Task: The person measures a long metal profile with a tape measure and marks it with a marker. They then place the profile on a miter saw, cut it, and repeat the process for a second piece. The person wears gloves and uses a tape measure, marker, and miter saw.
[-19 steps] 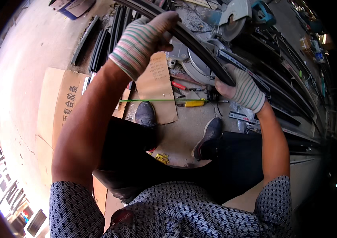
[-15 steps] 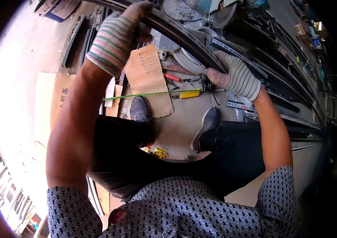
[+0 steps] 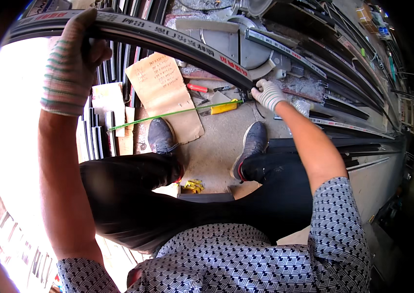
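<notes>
A long dark profile strip (image 3: pixel 168 35) with a printed film on its face runs across the upper part of the view, from the far left to just right of the middle. My left hand (image 3: pixel 70 63), in a striped knit glove, is closed round it toward its left part. At its right end, my right hand (image 3: pixel 268 94) grips it between thumb and fingers, in a matching glove. Beneath the strip lies a cardboard sheet (image 3: pixel 165 83) with handwriting. A thin green line (image 3: pixel 168 115) crosses that sheet toward a yellow-handled tool (image 3: pixel 224 108).
A saw's round grey base (image 3: pixel 226 46) stands beyond the strip. Dark profiles (image 3: pixel 348 93) are heaped at the right; shorter ones (image 3: pixel 92 136) lie at the left. A red-handled tool (image 3: pixel 197 88) rests beside the cardboard. Something yellow (image 3: pixel 193 186) lies between my legs.
The strip has shifted left and its printed face now shows. My left hand has moved left and somewhat nearer, while my right hand stays at the strip's right end.
</notes>
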Demonstrator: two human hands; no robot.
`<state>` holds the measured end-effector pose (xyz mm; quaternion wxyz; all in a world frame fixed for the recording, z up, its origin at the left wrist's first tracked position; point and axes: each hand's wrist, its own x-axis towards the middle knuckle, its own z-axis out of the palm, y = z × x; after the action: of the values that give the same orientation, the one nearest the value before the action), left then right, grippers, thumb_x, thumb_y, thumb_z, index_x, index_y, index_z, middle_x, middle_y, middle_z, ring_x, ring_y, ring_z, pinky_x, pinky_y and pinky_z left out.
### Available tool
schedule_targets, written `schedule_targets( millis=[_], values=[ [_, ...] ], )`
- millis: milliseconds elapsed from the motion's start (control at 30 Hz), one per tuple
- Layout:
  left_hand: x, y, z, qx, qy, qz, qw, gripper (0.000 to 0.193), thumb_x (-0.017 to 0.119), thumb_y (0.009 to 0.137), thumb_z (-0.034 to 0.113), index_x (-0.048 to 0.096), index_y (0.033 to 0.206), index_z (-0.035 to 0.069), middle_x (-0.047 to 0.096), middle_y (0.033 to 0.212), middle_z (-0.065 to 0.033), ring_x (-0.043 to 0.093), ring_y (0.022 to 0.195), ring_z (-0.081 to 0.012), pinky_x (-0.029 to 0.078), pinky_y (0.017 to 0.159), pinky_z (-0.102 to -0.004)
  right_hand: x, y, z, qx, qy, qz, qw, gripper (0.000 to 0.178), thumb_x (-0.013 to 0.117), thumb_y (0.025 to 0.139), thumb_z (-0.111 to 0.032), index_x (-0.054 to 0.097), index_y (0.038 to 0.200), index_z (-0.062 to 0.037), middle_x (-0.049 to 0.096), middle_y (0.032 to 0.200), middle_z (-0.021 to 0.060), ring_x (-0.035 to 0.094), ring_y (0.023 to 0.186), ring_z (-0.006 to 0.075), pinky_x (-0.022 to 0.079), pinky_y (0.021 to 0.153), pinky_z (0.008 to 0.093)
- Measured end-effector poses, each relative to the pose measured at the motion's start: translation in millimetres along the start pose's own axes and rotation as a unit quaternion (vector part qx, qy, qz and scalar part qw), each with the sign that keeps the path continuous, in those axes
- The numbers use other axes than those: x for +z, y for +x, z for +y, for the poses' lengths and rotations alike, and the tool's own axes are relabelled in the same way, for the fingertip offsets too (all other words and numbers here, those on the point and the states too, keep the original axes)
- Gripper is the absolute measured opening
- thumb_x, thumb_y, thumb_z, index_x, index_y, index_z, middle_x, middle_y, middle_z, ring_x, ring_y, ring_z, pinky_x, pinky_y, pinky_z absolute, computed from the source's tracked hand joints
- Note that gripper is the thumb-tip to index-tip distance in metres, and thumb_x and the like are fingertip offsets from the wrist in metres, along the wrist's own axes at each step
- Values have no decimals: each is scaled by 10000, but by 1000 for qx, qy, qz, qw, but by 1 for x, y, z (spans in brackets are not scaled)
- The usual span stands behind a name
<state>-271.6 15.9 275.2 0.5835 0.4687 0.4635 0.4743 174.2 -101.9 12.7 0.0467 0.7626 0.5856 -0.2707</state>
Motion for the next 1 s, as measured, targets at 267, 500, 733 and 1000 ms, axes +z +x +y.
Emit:
schedule_targets(
  millis=[267,500,733,1000],
  values=[
    [-26,6,-8,-71,44,-10,996,261,671,975,352,716,1074,115,612,827,13,564,700,-87,540,766,-285,57,2,-28,125,-44,1,991,744,728,880,-467,415,1447,-101,512,1409,221,561,1295,383,486,1074,490],
    [-37,22,-16,-44,45,-38,997,300,630,1008,304,705,1214,98,659,927,-9,596,764,-83,551,775,-288,73,-1,-26,106,-29,-15,994,724,787,838,-404,436,1390,-95,520,1343,209,587,1246,384,535,1012,495],
    [-41,27,-16,-30,49,-86,995,301,540,1047,165,640,1322,96,646,992,-27,604,809,-96,550,784,-290,86,-23,-10,-39,-68,-85,993,846,798,827,-343,383,1539,-153,455,1477,214,553,1289,397,482,1086,448],
    [-13,25,-7,-55,2,7,998,308,660,976,391,680,996,84,555,626,24,554,570,-84,544,671,-278,65,-36,-2,-124,-78,-125,981,497,797,837,-325,588,1195,-52,614,1208,209,645,1106,398,522,970,468]
  ],
)
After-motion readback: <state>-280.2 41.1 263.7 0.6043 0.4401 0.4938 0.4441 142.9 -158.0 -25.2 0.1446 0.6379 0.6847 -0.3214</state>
